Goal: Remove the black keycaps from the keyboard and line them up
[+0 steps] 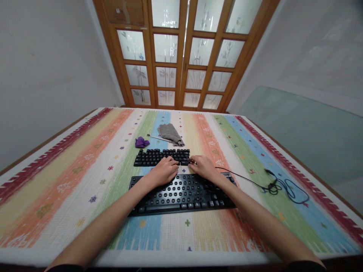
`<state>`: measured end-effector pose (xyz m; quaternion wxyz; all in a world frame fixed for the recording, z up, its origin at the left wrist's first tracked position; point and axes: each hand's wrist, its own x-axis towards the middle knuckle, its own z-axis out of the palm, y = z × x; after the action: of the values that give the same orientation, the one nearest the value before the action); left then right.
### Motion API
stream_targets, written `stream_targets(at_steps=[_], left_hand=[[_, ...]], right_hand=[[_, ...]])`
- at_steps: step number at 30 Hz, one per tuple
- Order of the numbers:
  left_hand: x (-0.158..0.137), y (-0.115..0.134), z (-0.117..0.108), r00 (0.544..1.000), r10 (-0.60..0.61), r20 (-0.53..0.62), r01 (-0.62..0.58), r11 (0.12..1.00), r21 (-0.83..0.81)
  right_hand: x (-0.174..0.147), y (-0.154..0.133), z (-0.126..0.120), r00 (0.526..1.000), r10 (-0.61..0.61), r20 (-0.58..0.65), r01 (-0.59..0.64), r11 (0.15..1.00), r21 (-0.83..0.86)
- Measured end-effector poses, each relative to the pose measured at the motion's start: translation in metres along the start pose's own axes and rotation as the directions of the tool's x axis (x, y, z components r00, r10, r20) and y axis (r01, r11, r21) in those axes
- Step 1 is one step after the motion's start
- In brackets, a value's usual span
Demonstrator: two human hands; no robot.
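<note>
A black keyboard [181,192] lies in front of me with most of its keycaps off and rows of bare key posts showing. Just behind it, the loose black keycaps [154,156] sit in close rows. My left hand [166,172] reaches over the keyboard's back edge, its bent fingers laid on the front keycaps near the right of the rows. At their right end is my right hand [202,166], its thumb and fingers closed at a small dark piece that looks like a keycap, partly hidden.
Behind the keycaps lie a purple cloth [141,142], a thin brush-like stick [159,138] and a grey cloth [171,134]. The keyboard's cable [244,175] runs right to a loose coil [273,187]. A striped tablecloth [113,196] covers the table.
</note>
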<state>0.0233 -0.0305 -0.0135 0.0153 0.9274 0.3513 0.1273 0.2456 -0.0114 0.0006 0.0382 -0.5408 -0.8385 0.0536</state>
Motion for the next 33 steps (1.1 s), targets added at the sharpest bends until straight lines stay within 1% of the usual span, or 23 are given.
stream_targets(at_steps=[10, 13, 15, 18, 20, 22, 24, 27, 29, 31, 33], left_hand=[[0.001, 0.0, 0.001, 1.0, 0.0, 0.008, 0.0, 1.0, -0.015], [0.0, 0.0, -0.002, 1.0, -0.006, 0.003, 0.006, 1.0, -0.013], [-0.003, -0.003, -0.008, 0.999, -0.019, -0.026, 0.019, 1.0, -0.01], [-0.015, -0.011, -0.02, 0.989, -0.086, -0.124, 0.083, 0.996, -0.027], [-0.029, -0.021, -0.029, 0.959, -0.167, -0.228, 0.159, 0.986, -0.054], [-0.047, -0.034, -0.036, 0.908, -0.285, -0.308, 0.272, 0.958, -0.086], [-0.065, -0.046, -0.041, 0.853, -0.391, -0.345, 0.38, 0.919, -0.104], [-0.091, -0.059, -0.041, 0.766, -0.54, -0.35, 0.541, 0.835, -0.104], [-0.105, -0.063, -0.039, 0.709, -0.624, -0.328, 0.621, 0.773, -0.129], [-0.114, -0.064, -0.035, 0.667, -0.684, -0.295, 0.672, 0.724, -0.156], [-0.119, -0.061, -0.031, 0.638, -0.723, -0.265, 0.705, 0.687, -0.175]], right_hand=[[0.001, -0.001, -0.002, 1.0, 0.004, 0.009, -0.005, 1.0, 0.004], [0.001, -0.001, -0.003, 1.0, 0.007, 0.006, -0.007, 1.0, 0.011], [-0.001, 0.0, -0.004, 1.0, 0.013, -0.001, -0.013, 1.0, 0.015], [-0.005, 0.004, -0.007, 1.0, 0.022, -0.02, -0.022, 0.999, 0.023], [-0.009, 0.007, -0.01, 0.999, 0.024, -0.034, -0.023, 0.999, 0.036], [-0.014, 0.011, -0.014, 0.998, 0.026, -0.05, -0.022, 0.998, 0.066], [-0.019, 0.013, -0.018, 0.997, 0.023, -0.07, -0.015, 0.994, 0.111], [-0.026, 0.013, -0.024, 0.996, 0.019, -0.091, -0.003, 0.986, 0.169], [-0.031, 0.012, -0.028, 0.995, 0.011, -0.095, 0.008, 0.98, 0.197], [-0.036, 0.01, -0.031, 0.995, -0.002, -0.095, 0.023, 0.975, 0.219], [-0.041, 0.007, -0.034, 0.996, -0.016, -0.085, 0.035, 0.973, 0.227]])
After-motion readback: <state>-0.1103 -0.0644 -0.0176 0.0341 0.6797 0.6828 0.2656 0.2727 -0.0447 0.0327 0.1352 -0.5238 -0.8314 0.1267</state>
